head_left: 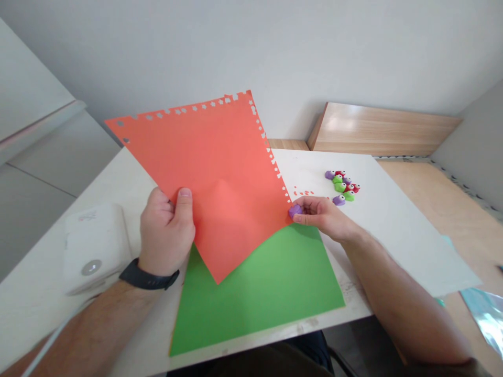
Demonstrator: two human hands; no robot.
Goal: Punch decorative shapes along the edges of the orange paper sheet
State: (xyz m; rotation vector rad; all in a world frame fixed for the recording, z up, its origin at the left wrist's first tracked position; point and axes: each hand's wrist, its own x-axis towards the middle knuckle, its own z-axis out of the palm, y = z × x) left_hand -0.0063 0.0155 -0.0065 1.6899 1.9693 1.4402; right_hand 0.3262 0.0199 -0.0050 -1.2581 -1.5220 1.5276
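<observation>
My left hand (pixel 167 230) is closed on the lower left edge of an orange-red paper sheet (pixel 212 167), holding it raised and tilted above the table. Small shaped holes run along the sheet's top and right edges. My right hand (pixel 320 214) pinches a small purple paper punch (pixel 295 210) against the sheet's right edge. Under the raised sheet a green paper sheet (pixel 267 283) lies flat on the white table (pixel 393 220). Tiny orange paper bits (pixel 304 192) lie just beyond my right hand.
A cluster of several small purple, green and red punches (pixel 342 186) sits on the table beyond my right hand. A white boxy device (pixel 94 246) with a cable stands at the left. A wooden board (pixel 377 128) leans by the wall at the back right.
</observation>
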